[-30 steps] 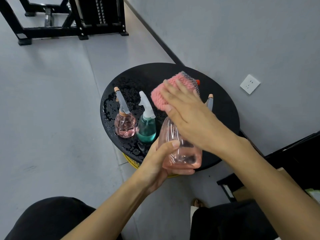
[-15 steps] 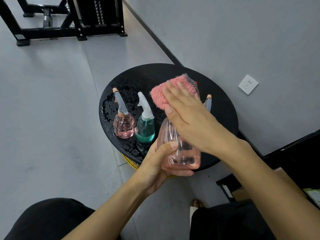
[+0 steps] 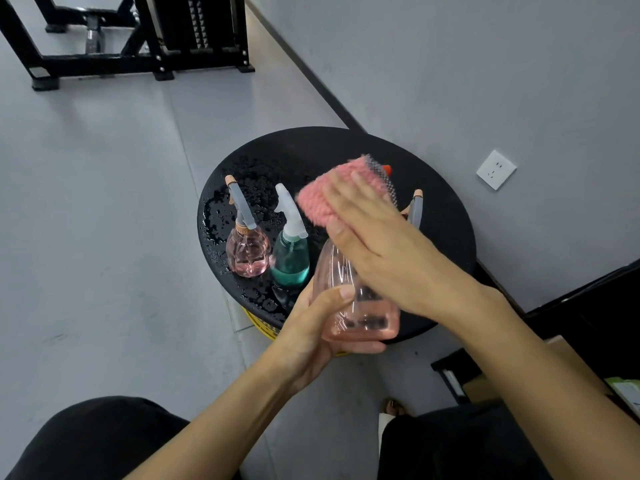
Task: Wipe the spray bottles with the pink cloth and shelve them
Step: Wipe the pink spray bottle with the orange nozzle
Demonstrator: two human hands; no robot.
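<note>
My left hand [image 3: 313, 332] grips the base of a tall clear pink spray bottle [image 3: 360, 306], held over the near edge of a round black stool top [image 3: 446, 233]. My right hand [image 3: 384, 244] presses the pink cloth [image 3: 329, 195] against the bottle's upper part, hiding its sprayer; only an orange nozzle tip shows past the cloth. On the wet stool top stand a round pink spray bottle [image 3: 246, 252] and a teal spray bottle [image 3: 290, 261], side by side at the left. A further sprayer head [image 3: 415, 209] pokes up behind my right hand.
Water drops cover the stool's left side. A grey wall with a white socket [image 3: 496, 169] runs along the right. A black metal frame [image 3: 138, 39] stands on the floor at the far left. A dark shelf unit [image 3: 588, 306] sits at the right. My knees fill the bottom.
My right hand with the cloth has shifted very slightly on the bottle's top. The left hand's grip and the bottles on the stool are unchanged.
</note>
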